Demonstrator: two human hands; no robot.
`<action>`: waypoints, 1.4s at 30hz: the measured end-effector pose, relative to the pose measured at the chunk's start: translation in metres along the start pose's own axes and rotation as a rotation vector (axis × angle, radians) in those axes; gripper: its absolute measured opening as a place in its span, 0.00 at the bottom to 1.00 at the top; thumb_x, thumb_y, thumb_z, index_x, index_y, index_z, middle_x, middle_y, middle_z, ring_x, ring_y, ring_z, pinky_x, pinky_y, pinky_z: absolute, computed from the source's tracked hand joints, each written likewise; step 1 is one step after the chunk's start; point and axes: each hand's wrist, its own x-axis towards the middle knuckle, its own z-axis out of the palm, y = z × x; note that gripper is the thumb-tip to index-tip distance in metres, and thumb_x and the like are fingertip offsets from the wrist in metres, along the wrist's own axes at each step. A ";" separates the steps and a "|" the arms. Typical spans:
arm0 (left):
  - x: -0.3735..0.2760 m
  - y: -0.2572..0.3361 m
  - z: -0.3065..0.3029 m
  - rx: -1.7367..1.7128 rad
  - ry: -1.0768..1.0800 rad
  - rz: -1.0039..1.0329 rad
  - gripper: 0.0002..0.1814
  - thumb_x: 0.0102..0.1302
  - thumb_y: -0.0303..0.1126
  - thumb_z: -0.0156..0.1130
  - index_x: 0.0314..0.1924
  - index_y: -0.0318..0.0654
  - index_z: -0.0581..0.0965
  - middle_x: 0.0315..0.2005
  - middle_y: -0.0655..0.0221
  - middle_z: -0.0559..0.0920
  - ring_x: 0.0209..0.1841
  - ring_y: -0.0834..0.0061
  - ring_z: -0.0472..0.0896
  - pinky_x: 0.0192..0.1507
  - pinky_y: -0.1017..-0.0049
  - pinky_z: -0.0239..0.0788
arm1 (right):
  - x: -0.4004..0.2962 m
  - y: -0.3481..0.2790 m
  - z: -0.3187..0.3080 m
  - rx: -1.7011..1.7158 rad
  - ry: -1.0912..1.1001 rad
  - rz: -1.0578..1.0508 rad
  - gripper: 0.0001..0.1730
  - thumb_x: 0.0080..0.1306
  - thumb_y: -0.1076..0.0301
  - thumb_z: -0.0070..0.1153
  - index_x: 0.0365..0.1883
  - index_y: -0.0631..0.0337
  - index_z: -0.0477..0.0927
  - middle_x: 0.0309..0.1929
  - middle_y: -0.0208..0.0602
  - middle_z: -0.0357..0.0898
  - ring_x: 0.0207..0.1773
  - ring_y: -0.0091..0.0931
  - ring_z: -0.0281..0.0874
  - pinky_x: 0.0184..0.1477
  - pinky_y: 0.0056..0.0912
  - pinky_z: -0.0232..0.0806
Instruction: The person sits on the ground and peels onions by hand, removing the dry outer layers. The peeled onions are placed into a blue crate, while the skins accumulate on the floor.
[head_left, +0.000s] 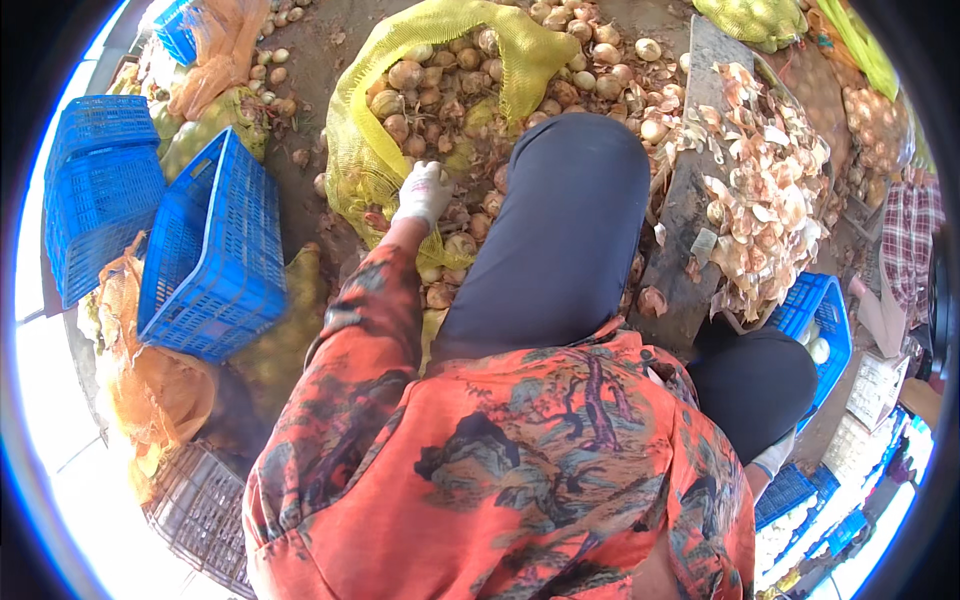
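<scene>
My left hand (425, 193), in a white glove, is at the near rim of an open yellow mesh sack (349, 161). Its fingers are curled, and whether they grip the mesh cannot be told. Unpeeled onions (406, 75) and loose dry skins lie inside the sack, and more onions spill out on its right. Low on the right, my right hand (776, 452), also in a pale glove, hangs beside my bent knee near a blue crate. Most of it is hidden behind the knee and sleeve, so what it touches does not show.
Blue plastic crates (247, 255) stand at the left beside orange mesh bags (161, 382). A board (679, 217) lies right of my knee, next to a large heap of onion skins (772, 195). Beyond it, a blue crate (831, 322) holds white peeled onions. Someone in plaid clothing (911, 244) is at far right.
</scene>
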 end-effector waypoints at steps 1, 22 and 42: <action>0.005 -0.005 0.011 0.078 -0.037 -0.042 0.16 0.60 0.36 0.63 0.49 0.45 0.80 0.47 0.54 0.79 0.46 0.50 0.81 0.52 0.56 0.73 | -0.004 -0.003 0.001 -0.080 0.012 -0.014 0.24 0.74 0.55 0.51 0.58 0.64 0.78 0.51 0.37 0.83 0.51 0.30 0.80 0.55 0.32 0.70; 0.034 0.130 -0.139 -1.979 -0.541 0.117 0.22 0.74 0.43 0.53 0.56 0.31 0.76 0.44 0.61 0.85 0.40 0.66 0.83 0.29 0.78 0.71 | -0.130 -0.165 0.137 -0.261 0.247 -0.697 0.24 0.74 0.56 0.55 0.60 0.66 0.77 0.34 0.34 0.82 0.28 0.19 0.74 0.26 0.24 0.67; -0.062 0.435 -0.088 -1.101 -0.771 0.620 0.32 0.63 0.26 0.68 0.67 0.34 0.70 0.51 0.69 0.81 0.51 0.82 0.78 0.55 0.80 0.69 | -0.140 -0.164 0.273 0.538 -0.838 -0.234 0.21 0.72 0.51 0.58 0.48 0.61 0.77 0.22 0.24 0.73 0.21 0.18 0.72 0.23 0.23 0.64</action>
